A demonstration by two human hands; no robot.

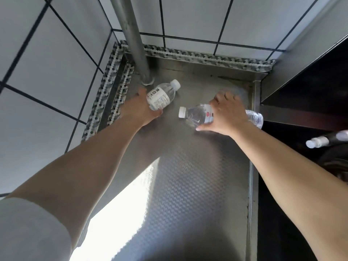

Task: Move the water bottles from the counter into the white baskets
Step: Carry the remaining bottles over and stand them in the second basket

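Bottles on counter (188, 176) — two, one gripped per hand — white-labelled bottle (162, 95) in left hand (139, 108), red-labelled bottle (199, 114) in right hand (226, 113).

The left hand (140, 108) hides its own fingers under the white-labelled bottle (162, 95). The right hand (227, 113) covers the clear bottle (199, 114) mid-body. At three o'clock, another bottle (320, 140) (blurred) is cut by the edge.

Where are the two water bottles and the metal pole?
white-label bottle (160, 97), head view, on its label.
red-label bottle (197, 113), head view, on its clear body.
metal pole (134, 44), head view, mid-shaft.
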